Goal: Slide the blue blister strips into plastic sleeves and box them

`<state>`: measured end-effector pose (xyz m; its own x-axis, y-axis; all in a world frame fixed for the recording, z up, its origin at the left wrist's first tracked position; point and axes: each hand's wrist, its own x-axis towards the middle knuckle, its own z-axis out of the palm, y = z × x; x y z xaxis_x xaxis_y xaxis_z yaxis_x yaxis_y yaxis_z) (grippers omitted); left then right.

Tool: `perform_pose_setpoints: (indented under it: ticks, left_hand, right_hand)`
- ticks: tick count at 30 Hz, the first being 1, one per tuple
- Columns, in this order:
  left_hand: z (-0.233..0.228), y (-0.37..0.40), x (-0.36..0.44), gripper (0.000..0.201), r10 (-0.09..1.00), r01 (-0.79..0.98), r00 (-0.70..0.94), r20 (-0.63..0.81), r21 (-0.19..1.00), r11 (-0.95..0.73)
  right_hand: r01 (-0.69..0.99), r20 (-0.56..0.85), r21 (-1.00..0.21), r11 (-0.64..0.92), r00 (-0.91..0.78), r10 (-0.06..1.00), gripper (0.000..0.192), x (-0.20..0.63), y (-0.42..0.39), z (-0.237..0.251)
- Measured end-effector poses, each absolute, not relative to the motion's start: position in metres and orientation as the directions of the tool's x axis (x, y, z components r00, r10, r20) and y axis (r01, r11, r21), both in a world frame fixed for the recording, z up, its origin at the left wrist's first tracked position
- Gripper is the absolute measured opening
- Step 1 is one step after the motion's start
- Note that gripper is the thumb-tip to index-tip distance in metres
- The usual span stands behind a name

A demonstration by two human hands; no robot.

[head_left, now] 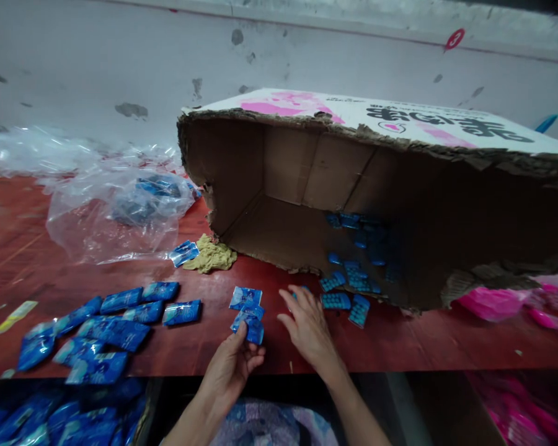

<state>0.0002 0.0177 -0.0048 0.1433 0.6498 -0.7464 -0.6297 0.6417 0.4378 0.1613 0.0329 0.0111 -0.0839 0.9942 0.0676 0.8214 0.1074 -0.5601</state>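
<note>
My left hand (236, 359) pinches a small blue packet (251, 319) between thumb and fingers, just above the front of the red table. Another blue packet (245, 297) lies at its far edge; whether the two touch is hard to tell. My right hand (308, 325) hovers to the right, fingers apart and nothing seen in its grip. Close to its fingertips are several small blue packs with rows of bumps (335, 301), and a bit of blue shows behind the fingers. More such packs (358, 275) are spread inside the opening of a cardboard box (279, 232) lying on its side.
At left, filled blue packets (114, 331) lie in a loose pile. Behind them sit a clear plastic bag (116, 217) and a yellowish lump (210, 254). Below the table edge, a bin of blue packets (60, 418) stands left; pink packages (523, 402) are at right.
</note>
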Motion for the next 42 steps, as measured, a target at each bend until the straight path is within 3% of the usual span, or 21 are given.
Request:
perform_pose_setpoints:
  ticks: [3,6,9,14,16,31,37,42]
  left_hand:
    - [-0.005,0.018,0.001,0.017,0.646,-0.639,0.113,-0.755,0.443,0.629]
    - [-0.009,0.02,0.002,0.019,0.64,-0.637,0.098,-0.762,0.446,0.628]
    - [-0.011,0.022,0.003,0.021,0.621,-0.632,0.068,-0.781,0.448,0.632]
    - [-0.01,0.027,0.003,0.017,0.608,-0.647,0.029,-0.793,0.449,0.616]
    - [-0.009,0.029,0.004,0.016,0.605,-0.656,0.017,-0.796,0.447,0.608]
    - [-0.005,0.027,0.004,0.022,0.605,-0.703,0.053,-0.794,0.401,0.588]
    - [-0.006,0.026,0.0,0.016,0.724,-0.686,0.053,-0.687,0.502,0.527]
    - [-0.012,0.027,-0.001,0.03,0.792,-0.653,0.011,-0.611,0.596,0.468]
  right_hand:
    - [0.958,0.069,-0.275,0.086,-0.07,0.995,0.045,0.178,0.041,-0.007]
    - [0.971,0.069,-0.219,0.091,-0.077,0.995,0.042,0.18,0.044,-0.02]
    - [0.946,0.094,-0.309,0.1,-0.074,0.993,0.04,0.173,0.042,-0.021]
    - [0.709,0.149,-0.69,0.143,-0.054,0.987,0.034,0.161,0.028,-0.005]
    - [0.618,0.162,-0.769,0.16,-0.054,0.985,0.034,0.157,0.019,-0.001]
    - [0.707,0.429,-0.588,0.394,-0.14,0.892,0.038,0.144,-0.005,-0.02]
    - [0.649,0.44,-0.641,0.411,-0.128,0.889,0.037,0.144,-0.002,-0.023]
    - [0.566,0.352,-0.757,0.327,-0.07,0.934,0.035,0.14,-0.002,-0.021]
